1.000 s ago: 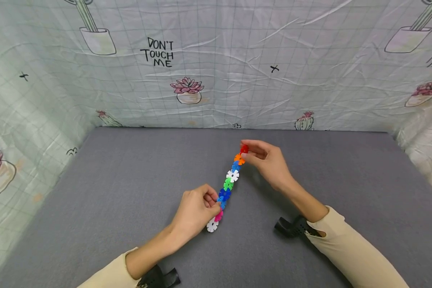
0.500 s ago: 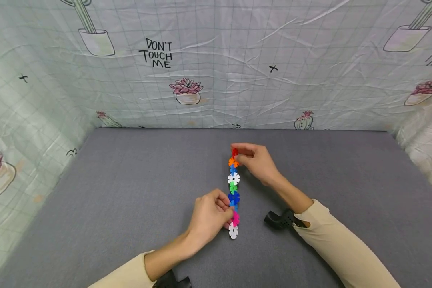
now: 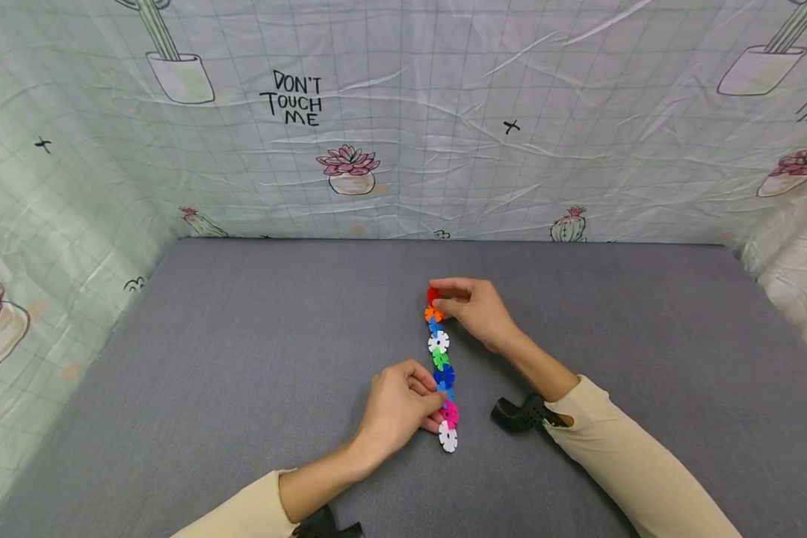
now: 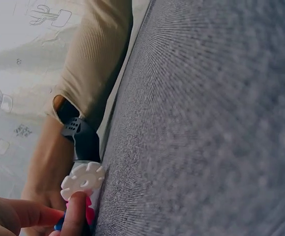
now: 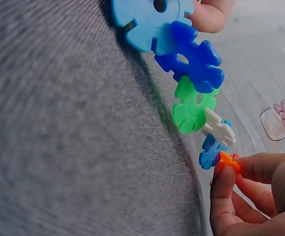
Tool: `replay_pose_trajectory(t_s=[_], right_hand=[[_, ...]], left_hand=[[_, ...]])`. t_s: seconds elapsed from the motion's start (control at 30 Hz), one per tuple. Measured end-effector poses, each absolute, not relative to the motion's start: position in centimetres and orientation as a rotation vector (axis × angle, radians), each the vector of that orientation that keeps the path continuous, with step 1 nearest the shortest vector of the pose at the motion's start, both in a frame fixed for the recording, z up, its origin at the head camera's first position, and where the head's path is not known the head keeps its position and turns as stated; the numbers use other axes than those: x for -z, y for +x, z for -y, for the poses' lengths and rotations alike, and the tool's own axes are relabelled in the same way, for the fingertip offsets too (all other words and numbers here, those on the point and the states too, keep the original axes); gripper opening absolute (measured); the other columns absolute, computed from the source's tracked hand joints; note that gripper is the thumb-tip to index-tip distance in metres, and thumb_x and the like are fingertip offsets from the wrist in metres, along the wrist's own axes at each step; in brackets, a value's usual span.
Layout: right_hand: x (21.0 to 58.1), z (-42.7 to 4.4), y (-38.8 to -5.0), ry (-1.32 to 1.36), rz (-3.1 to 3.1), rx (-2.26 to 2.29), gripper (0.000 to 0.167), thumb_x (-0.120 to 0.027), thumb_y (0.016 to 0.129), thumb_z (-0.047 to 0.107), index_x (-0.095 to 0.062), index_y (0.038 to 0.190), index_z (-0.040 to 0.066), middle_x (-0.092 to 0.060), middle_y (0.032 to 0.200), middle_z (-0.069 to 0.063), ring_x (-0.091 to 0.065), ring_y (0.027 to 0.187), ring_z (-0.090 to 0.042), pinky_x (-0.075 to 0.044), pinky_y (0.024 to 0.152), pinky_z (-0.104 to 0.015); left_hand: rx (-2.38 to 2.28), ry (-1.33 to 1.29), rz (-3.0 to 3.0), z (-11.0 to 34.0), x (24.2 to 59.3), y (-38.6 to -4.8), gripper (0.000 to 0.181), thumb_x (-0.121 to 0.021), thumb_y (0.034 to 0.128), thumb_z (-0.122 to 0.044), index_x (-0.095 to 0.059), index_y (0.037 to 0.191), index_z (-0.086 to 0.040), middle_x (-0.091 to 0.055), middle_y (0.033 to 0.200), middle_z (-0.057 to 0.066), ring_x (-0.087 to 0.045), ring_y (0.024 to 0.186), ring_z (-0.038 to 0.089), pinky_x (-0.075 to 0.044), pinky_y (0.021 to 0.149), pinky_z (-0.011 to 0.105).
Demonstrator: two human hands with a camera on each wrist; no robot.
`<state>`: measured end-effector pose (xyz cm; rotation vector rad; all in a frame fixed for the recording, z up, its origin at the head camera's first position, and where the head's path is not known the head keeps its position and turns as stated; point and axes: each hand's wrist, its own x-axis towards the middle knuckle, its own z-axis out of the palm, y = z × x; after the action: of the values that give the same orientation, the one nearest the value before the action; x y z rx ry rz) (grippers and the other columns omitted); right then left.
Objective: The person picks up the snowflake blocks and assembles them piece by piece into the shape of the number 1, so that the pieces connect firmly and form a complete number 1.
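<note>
A chain of interlocking plastic snowflake discs runs nearly straight away from me in the head view. From far to near its discs are red, orange, blue, white, green, dark blue, light blue, pink and white. My right hand pinches the far end by the red and orange discs. Near the other end, my left hand pinches the chain around the light blue and pink discs. The near white disc sticks out past my left fingers. In the right wrist view the green disc hangs between both hands.
Grey cloth covers the table. A patterned curtain with plant drawings rises behind it and along the sides. Black wrist devices are on both forearms, below beige sleeves.
Both hands keep their hold on the chain. It has swung from a slant to nearly upright in the head view, its near end moving right and its far end left and closer.
</note>
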<state>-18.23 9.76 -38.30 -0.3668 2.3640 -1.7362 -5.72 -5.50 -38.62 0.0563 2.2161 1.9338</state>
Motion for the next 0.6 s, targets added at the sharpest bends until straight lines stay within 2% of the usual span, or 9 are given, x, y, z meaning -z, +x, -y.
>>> replay_pose_trajectory(t_s=[0.43,0.6], right_hand=[[39.0,-10.2,-18.3,-0.363,-2.382,1.716,0.037,-0.069,0.089,0.012,-0.063,0.124,0.002,-0.066,0.115,-0.014,-0.066,0.091,-0.024,-0.052,0.078,-0.037],[39.3,-10.2,-18.4,-0.36,-2.37,1.713,0.036,-0.069,0.089,0.012,-0.063,0.123,0.002,-0.066,0.115,-0.013,-0.066,0.092,-0.024,-0.052,0.079,-0.038]], left_hand=[[-1.967,-0.002,-2.088,5.6,38.1,-5.8,0.016,-0.07,0.0822,0.007,-0.054,0.087,0.008,-0.062,0.07,0.014,-0.066,0.054,0.022,-0.055,0.052,0.033],[-1.908,-0.006,-2.082,5.7,37.6,-5.7,0.03,-0.075,0.0775,0.005,-0.051,0.095,0.007,-0.06,0.074,0.013,-0.065,0.053,0.023,-0.055,0.052,0.035]])
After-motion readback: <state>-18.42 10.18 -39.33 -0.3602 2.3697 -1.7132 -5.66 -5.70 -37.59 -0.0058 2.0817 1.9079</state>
